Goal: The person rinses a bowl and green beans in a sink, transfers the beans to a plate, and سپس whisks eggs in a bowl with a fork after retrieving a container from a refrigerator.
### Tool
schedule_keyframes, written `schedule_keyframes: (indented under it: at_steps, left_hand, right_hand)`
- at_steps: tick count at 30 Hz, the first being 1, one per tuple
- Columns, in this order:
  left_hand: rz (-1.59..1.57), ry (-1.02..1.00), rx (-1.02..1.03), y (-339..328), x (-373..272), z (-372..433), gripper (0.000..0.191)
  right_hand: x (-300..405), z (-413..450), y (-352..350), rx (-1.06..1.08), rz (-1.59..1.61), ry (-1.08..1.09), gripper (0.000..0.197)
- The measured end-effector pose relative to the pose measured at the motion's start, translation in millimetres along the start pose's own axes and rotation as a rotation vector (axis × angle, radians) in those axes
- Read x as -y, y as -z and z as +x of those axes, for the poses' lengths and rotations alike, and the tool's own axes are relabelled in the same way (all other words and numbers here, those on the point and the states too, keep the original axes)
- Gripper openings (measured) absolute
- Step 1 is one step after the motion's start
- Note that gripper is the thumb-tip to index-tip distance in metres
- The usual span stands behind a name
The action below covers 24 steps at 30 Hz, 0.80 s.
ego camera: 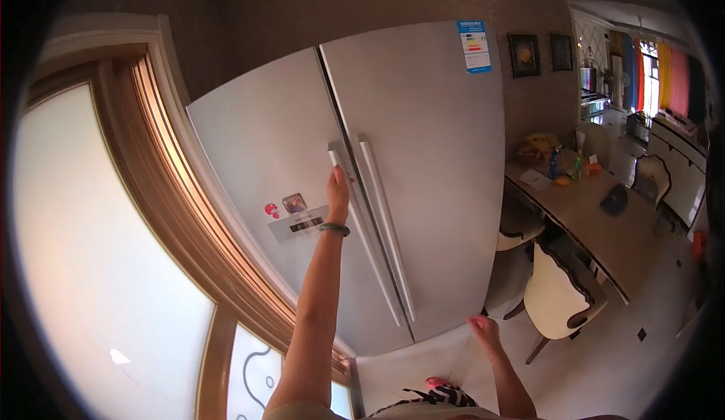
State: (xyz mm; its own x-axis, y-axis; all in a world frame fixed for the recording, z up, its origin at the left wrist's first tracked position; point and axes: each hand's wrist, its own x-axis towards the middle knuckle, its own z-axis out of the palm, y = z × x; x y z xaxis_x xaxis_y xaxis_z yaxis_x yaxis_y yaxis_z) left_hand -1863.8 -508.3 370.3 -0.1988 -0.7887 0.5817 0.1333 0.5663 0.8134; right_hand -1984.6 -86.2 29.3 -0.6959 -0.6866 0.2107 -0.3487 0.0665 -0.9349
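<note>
A silver side-by-side refrigerator with two doors stands before me, both doors closed. My left hand is wrapped around the upper part of the left door's long vertical handle. A dark bangle circles that wrist. Parallel to it runs the right door's handle, which neither hand touches. My right hand hangs low by the refrigerator's bottom right corner, fingers curled, with nothing seen in it. On the left door are a display panel, a square magnet and a red-and-white magnet.
Left of the refrigerator is a wood-framed door with frosted glass. To the right, a dining table bears bottles, papers and a dark object. Upholstered chairs stand beside it on the tiled floor. An energy label marks the right door.
</note>
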Motion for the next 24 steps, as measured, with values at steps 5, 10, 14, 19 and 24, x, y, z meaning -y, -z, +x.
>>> schedule_keyframes:
  at_steps: [5, 10, 14, 19, 24]
  left_hand:
    - [0.029, -0.003, -0.067, 22.9, -11.6, -19.4, 0.056]
    - [0.052, 0.051, 0.074, 70.8, -60.9, -86.7, 0.057]
    - [-0.082, 0.091, 0.060, 165.7, -77.2, -138.6, 0.061]
    - [-0.079, 0.139, 0.066, 204.0, -139.6, -177.7, 0.068]
    - [-0.029, 0.200, 0.106, 251.0, -151.9, -190.5, 0.069]
  right_hand:
    - [56.6, 79.9, -22.8, 0.142, 0.087, 0.070, 0.026]
    - [115.6, 169.8, -48.9, 0.184, 0.154, 0.284, 0.018]
    - [203.5, 204.1, -119.8, 0.190, 0.372, 0.476, 0.014]
    - [313.4, 243.4, -216.3, 0.177, 0.511, 0.695, 0.025]
    - [425.2, 331.9, -304.6, -0.161, 0.503, 0.829, 0.067]
